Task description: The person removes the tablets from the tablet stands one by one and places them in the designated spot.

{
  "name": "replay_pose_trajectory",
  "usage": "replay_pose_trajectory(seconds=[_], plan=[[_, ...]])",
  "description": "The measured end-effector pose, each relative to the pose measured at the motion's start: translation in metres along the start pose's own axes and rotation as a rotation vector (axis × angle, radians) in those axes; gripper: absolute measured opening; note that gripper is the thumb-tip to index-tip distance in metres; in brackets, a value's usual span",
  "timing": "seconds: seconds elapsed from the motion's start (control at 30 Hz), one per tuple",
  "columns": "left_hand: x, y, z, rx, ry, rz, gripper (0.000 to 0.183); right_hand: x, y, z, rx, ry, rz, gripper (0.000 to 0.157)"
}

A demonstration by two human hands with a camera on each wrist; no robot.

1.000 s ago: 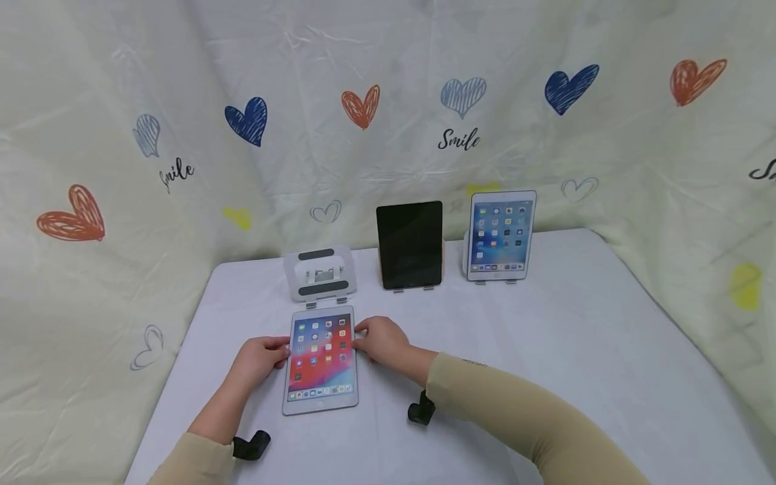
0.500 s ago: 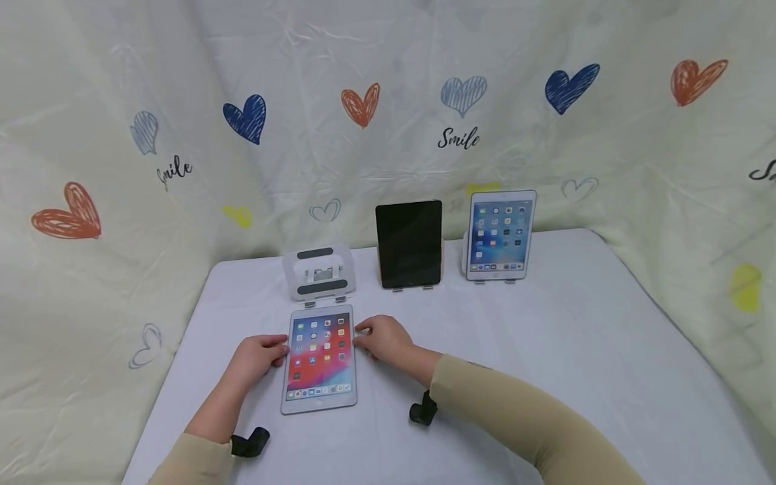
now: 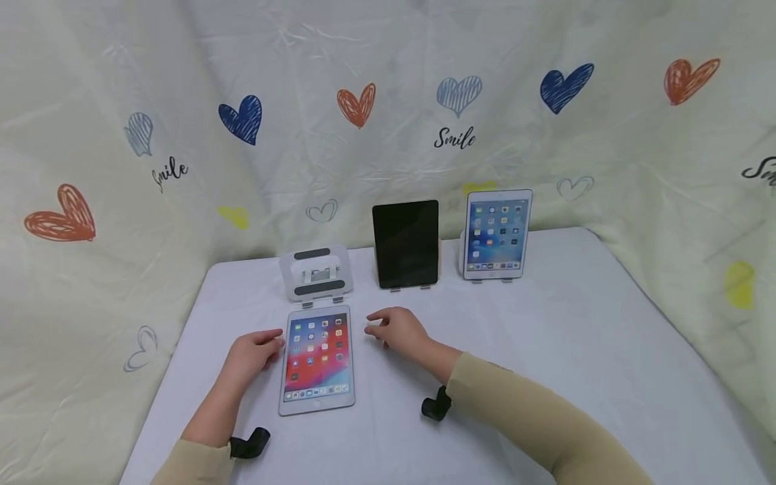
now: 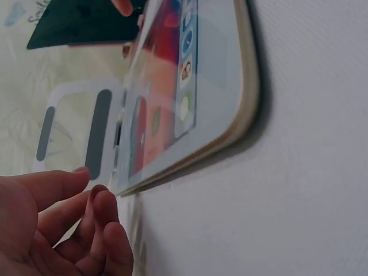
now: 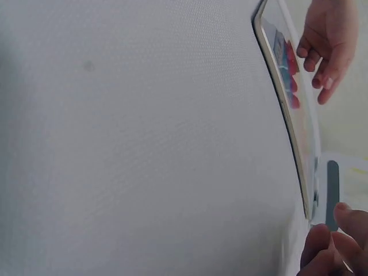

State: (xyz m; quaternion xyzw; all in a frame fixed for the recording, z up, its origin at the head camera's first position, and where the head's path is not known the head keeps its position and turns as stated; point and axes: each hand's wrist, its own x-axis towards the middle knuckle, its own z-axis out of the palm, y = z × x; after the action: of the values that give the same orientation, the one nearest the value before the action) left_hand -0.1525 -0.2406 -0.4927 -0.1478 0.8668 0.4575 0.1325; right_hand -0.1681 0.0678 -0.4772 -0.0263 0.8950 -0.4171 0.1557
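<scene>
A white tablet (image 3: 318, 357) lies flat on the table, its screen lit with red and blue and rows of icons. Beside its left edge is my left hand (image 3: 250, 357), loosely bent fingers (image 4: 106, 210) holding nothing. To the tablet's right, with a gap between, my right hand (image 3: 400, 331) hovers with relaxed fingers, also holding nothing. Just behind the tablet stands a white tablet stand (image 3: 316, 273) with dark grey pads and small hooks at its foot; nothing rests on it.
A black-screened tablet (image 3: 406, 244) leans on a stand at the back middle. Right of it, a white tablet with a blue lit screen (image 3: 497, 234) stands likewise. White cloth covers the table (image 3: 545, 350); a curtain with hearts (image 3: 358, 104) hangs behind.
Both hands have let go of the flat tablet's edges. The right hand has moved off to the right, the left slightly to the left. The tablet stays in place on the table.
</scene>
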Motion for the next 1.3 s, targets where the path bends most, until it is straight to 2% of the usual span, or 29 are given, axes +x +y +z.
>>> replay_pose_trajectory(seconds=[0.43,0.97,1.3], plan=[[-0.003,0.031,0.018,-0.022,-0.014,0.022,0.046,-0.003,0.018,-0.034,0.046,0.041,0.017,0.040],[0.002,0.067,0.049,-0.090,-0.030,0.130,0.040,-0.003,0.043,-0.080,0.029,0.100,0.028,0.044],[0.008,0.085,0.060,-0.135,-0.040,0.127,0.040,-0.004,0.056,-0.103,0.066,0.141,0.018,0.045]])
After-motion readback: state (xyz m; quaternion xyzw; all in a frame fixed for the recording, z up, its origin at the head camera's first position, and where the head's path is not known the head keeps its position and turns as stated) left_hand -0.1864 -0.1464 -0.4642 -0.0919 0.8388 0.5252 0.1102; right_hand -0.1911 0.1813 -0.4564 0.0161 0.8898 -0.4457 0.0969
